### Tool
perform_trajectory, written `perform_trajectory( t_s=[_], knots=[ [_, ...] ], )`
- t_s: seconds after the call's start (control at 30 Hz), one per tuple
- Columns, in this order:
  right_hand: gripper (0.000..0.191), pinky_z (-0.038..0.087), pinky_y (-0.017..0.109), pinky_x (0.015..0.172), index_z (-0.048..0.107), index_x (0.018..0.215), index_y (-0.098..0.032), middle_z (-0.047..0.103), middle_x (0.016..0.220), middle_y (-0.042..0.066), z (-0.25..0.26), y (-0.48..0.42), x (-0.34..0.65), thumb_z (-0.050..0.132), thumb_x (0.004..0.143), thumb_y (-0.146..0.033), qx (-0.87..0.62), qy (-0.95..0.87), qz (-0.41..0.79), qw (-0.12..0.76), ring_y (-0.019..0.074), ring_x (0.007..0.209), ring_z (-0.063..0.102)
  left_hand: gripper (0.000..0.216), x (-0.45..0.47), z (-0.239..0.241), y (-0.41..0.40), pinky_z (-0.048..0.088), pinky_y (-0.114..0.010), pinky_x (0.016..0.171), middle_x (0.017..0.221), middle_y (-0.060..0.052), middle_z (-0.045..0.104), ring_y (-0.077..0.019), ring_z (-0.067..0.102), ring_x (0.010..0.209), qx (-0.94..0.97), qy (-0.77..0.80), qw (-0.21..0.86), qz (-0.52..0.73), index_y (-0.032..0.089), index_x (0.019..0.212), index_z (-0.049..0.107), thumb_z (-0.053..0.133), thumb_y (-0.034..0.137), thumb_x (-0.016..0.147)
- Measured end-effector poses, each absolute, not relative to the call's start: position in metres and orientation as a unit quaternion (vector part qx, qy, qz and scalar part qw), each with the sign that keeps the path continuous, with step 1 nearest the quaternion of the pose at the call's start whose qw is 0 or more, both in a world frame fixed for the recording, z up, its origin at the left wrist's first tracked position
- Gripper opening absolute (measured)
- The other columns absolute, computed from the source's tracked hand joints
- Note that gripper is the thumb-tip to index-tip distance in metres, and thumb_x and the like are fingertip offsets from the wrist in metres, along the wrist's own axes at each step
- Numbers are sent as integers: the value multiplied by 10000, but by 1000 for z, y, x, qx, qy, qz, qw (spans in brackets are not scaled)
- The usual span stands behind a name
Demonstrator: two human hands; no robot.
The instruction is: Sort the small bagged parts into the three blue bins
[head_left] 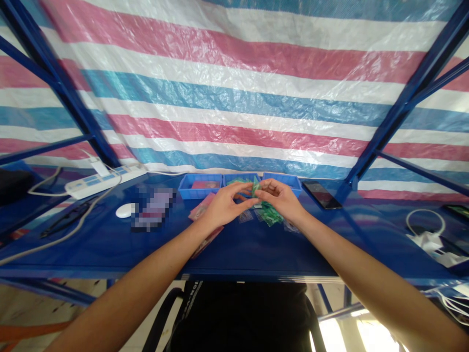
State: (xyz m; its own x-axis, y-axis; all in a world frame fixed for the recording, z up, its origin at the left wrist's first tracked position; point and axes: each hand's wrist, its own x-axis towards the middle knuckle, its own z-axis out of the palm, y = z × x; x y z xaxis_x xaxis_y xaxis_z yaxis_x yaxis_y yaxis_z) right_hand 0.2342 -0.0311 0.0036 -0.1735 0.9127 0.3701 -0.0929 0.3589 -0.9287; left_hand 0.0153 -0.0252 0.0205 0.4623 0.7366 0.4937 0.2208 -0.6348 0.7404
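My left hand (229,201) and my right hand (277,196) meet over the middle of the blue table. Pinched between their fingertips is a small green plastic packet (255,186). Below and right of my fingers lies a loose pile of green packets (270,214). A few clear packets (245,216) rest beside it. Pink packets (200,209) are partly covered by my left hand and forearm. Just behind my hands, three blue trays stand in a row: the left tray (181,188) holds pink packets, the middle tray (225,181) green ones, and the right tray (295,182) is partly hidden.
A black phone (322,194) lies right of the trays. To the left are a white mouse (125,210), a blurred-out purple item (153,209) and a white power strip (106,181) with cables. White chargers (428,240) sit at the right. A striped sheet (234,88) hangs behind.
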Motion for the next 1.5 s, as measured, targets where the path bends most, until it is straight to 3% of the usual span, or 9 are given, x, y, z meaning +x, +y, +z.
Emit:
perform_trajectory(
  t_s=[0.1, 0.3, 0.5, 0.73, 0.83, 0.97, 1.13, 1.33, 1.5],
  knots=[
    [411, 631, 436, 956, 765, 1084, -252, 800, 1065, 49, 7, -37, 230, 838, 843, -576, -316, -635, 471, 525, 248, 1003, 757, 373, 15, 18, -23, 628, -386, 926, 1208, -92, 781, -272, 753, 1055, 795, 305, 304, 426, 208, 1193, 778, 743, 491, 952],
    [442, 608, 343, 689, 732, 1068, -242, 740, 896, 40, 5, -32, 234, 842, 831, -599, -386, -629, 369, 565, 225, 844, 709, 459, 11, 13, -13, 613, -382, 901, 1130, -90, 799, -273, 762, 1006, 744, 316, 364, 462, 193, 1300, 716, 739, 491, 952],
    [432, 599, 358, 760, 717, 1002, -244, 757, 906, 21, 1, -32, 235, 903, 764, -553, -361, -651, 424, 516, 197, 780, 690, 593, 10, 16, -22, 428, -259, 531, 667, 38, 604, -152, 559, 538, 764, 329, 352, 429, 259, 1491, 618, 753, 474, 955],
    [381, 543, 347, 599, 618, 890, -264, 667, 752, -30, 1, -28, 236, 871, 796, -533, -386, -621, 408, 547, 178, 602, 630, 392, 11, 18, -20, 594, -351, 852, 1139, -86, 771, -244, 742, 987, 776, 358, 256, 452, 220, 1307, 693, 731, 415, 969],
    [374, 523, 352, 558, 603, 903, -275, 638, 711, -48, 0, -26, 239, 868, 806, -520, -396, -610, 396, 561, 177, 538, 613, 297, 12, 21, -23, 604, -361, 851, 1167, -94, 753, -244, 737, 985, 795, 352, 223, 441, 220, 1186, 752, 708, 432, 982],
    [384, 621, 385, 754, 670, 979, -263, 733, 874, -10, 3, -34, 237, 904, 785, -499, -346, -627, 451, 533, 207, 744, 725, 385, 15, 24, -30, 622, -359, 870, 1317, -111, 687, -248, 726, 1056, 822, 292, 257, 415, 237, 1276, 737, 752, 440, 950],
    [416, 649, 423, 918, 764, 1105, -257, 786, 1122, 55, 11, -43, 232, 835, 850, -578, -310, -639, 496, 499, 266, 1076, 739, 263, 11, 25, -25, 579, -363, 856, 1066, -89, 736, -256, 709, 985, 827, 327, 198, 412, 212, 1052, 760, 635, 442, 1028],
    [354, 645, 399, 791, 790, 1059, -269, 771, 1030, 55, 9, -35, 236, 818, 871, -568, -358, -640, 422, 533, 255, 932, 735, 407, 9, 16, -16, 543, -335, 791, 977, -33, 753, -229, 718, 859, 769, 367, 233, 469, 248, 1371, 574, 662, 405, 1007],
    [362, 647, 396, 751, 797, 1046, -280, 761, 1087, 57, 9, -36, 235, 813, 857, -588, -351, -655, 419, 522, 262, 946, 721, 215, 9, 16, -16, 518, -312, 744, 931, -11, 700, -187, 665, 759, 756, 396, 183, 489, 236, 1141, 579, 652, 381, 1001]
  ],
)
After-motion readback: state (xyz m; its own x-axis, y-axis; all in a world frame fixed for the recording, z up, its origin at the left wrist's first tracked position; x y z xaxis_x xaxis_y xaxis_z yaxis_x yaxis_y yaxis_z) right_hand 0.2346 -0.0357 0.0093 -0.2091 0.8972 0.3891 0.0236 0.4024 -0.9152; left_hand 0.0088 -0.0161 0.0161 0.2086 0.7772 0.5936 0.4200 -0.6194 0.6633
